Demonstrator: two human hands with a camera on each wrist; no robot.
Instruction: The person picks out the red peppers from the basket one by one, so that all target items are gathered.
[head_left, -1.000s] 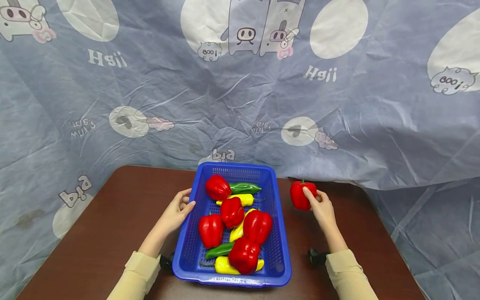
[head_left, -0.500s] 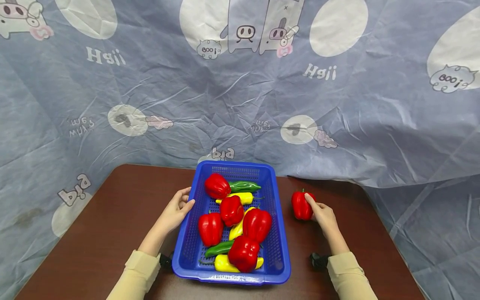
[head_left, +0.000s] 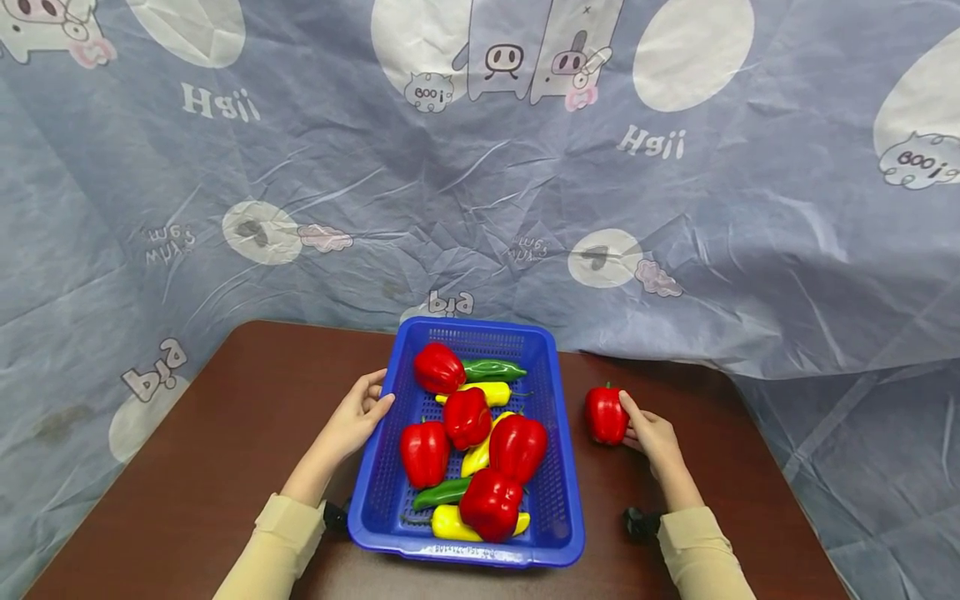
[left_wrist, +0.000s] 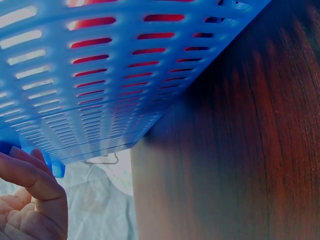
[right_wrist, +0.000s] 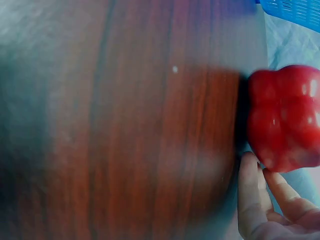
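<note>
A blue perforated basket (head_left: 566, 500) holds several red bell peppers (head_left: 424, 454), yellow peppers (head_left: 453, 525) and green peppers (head_left: 495, 370). My left hand (head_left: 352, 421) grips the basket's left rim, thumb on top and the other fingers curled beneath it; the left wrist view shows these bent fingers (left_wrist: 37, 180) beside the slotted wall. Right of the basket, one red bell pepper (head_left: 606, 414) stands upright on the table, stem up. My right hand (head_left: 656, 437) is at its right side, with straight fingertips (right_wrist: 248, 165) just touching its lower edge in the right wrist view.
The dark brown wooden table (head_left: 262, 400) reaches back to a grey-blue patterned cloth (head_left: 465, 183) hanging behind and around it. Black wrist devices (head_left: 639, 522) sit under both sleeves (head_left: 701, 542).
The red bell pepper on the right has come down onto the table, slightly nearer me. My right fingers have loosened and drawn a little to the right. The left hand stays at the rim.
</note>
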